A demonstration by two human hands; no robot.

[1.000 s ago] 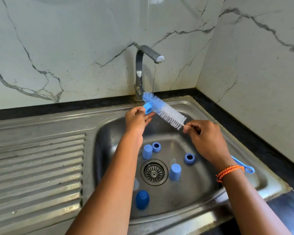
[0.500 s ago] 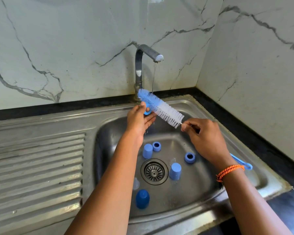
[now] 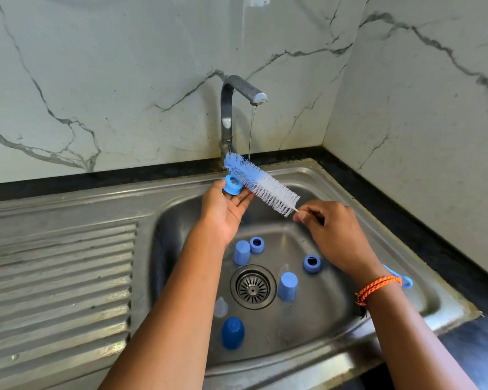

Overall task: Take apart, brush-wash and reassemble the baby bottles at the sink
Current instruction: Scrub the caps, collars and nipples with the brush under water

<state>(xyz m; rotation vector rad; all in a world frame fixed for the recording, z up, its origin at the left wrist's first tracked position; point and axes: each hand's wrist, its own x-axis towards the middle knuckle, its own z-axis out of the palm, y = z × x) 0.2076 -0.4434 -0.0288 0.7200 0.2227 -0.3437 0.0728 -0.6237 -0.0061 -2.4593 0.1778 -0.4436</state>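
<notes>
Bottle parts lie scattered in the steel sink set into the counter's back right corner, where dark counter meets marble-pattern wall. Left hand, palm up with fingers mostly extended, holds a blue screw ring pinched near its thumb, above the basin's back edge. Right hand grips the wire stem of a bottle brush; the brush's blue handle loop shows beyond the wrist toward the sink's right rim. Bristles, blue at the tip and white toward the stem, lie just beside the ring and appear to touch it. The brush tip sits close to a thin stream of water falling from the tap at the sink's back edge; contact with the stream cannot be confirmed.

On the basin floor: a light blue cap and a second blue ring touching each other, behind the drain; a third blue ring to the drain's right, toward the back; another light blue cap just right of the drain. A darker blue cap stands near the basin's front edge, with a clear teat just behind it, left of the drain. Another clear piece near the right-hand cap is too faint to identify.

An orange braided band circles the right wrist. A ribbed drainboard extends to the sink's left.
</notes>
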